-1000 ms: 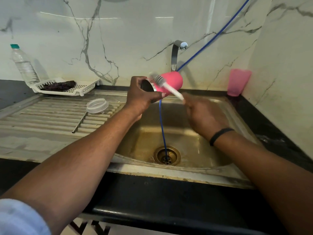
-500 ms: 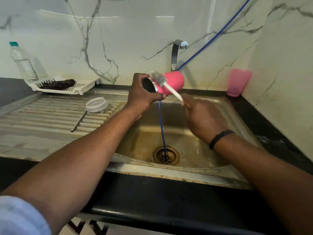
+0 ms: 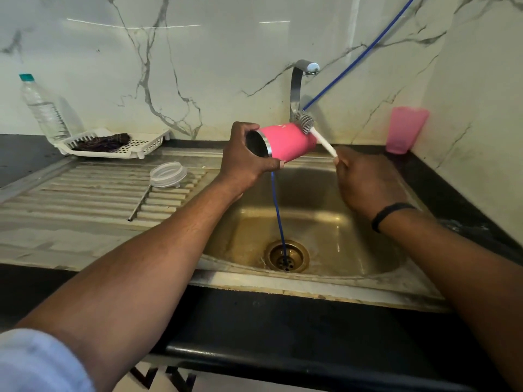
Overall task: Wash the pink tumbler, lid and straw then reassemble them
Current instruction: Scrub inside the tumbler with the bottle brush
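My left hand (image 3: pixel 243 162) grips the pink tumbler (image 3: pixel 285 141) near its steel rim, holding it on its side over the sink (image 3: pixel 368 244) with the mouth facing left toward me. My right hand (image 3: pixel 365 182) holds the white handle of a bottle brush (image 3: pixel 307 127), whose grey bristle head rests against the tumbler's far base end. The clear lid (image 3: pixel 167 174) lies on the ribbed drainboard (image 3: pixel 85 199), and the metal straw (image 3: pixel 140 202) lies just in front of it.
A steel tap (image 3: pixel 300 83) stands behind the tumbler. A blue hose (image 3: pixel 278 219) runs from the upper right wall down into the drain. A pink plastic cup (image 3: pixel 406 130) sits at the back right, a water bottle (image 3: pixel 42 108) and white tray (image 3: pixel 121 144) at the back left.
The brush head has moved from the tumbler's mouth end across to its base end on the right. The tumbler has tilted slightly; both hands keep their hold.
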